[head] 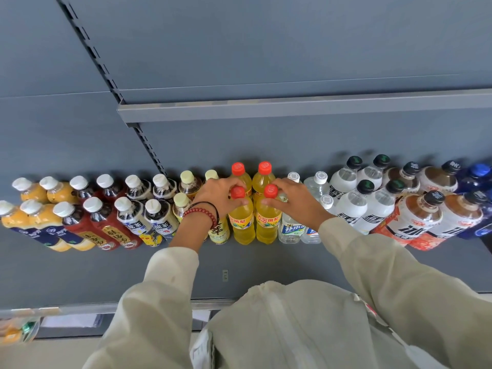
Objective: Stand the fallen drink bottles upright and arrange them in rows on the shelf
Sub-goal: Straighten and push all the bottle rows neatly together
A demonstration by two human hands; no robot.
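Two rows of upright drink bottles [157, 214] are running from 9 to 3 o'clock along the back of the shelf [80, 275], leaving a bare strip lying open toward 6 o'clock, up to its front edge. Both sleeved arms are reaching in from 6 o'clock to the middle of the rows. The left hand [218, 195] is curling its fingers round the neck of the left front yellow bottle [241, 222], while the right hand [295, 201] is pinching the neck of the right front yellow bottle [267, 225], touching it at 3 o'clock.
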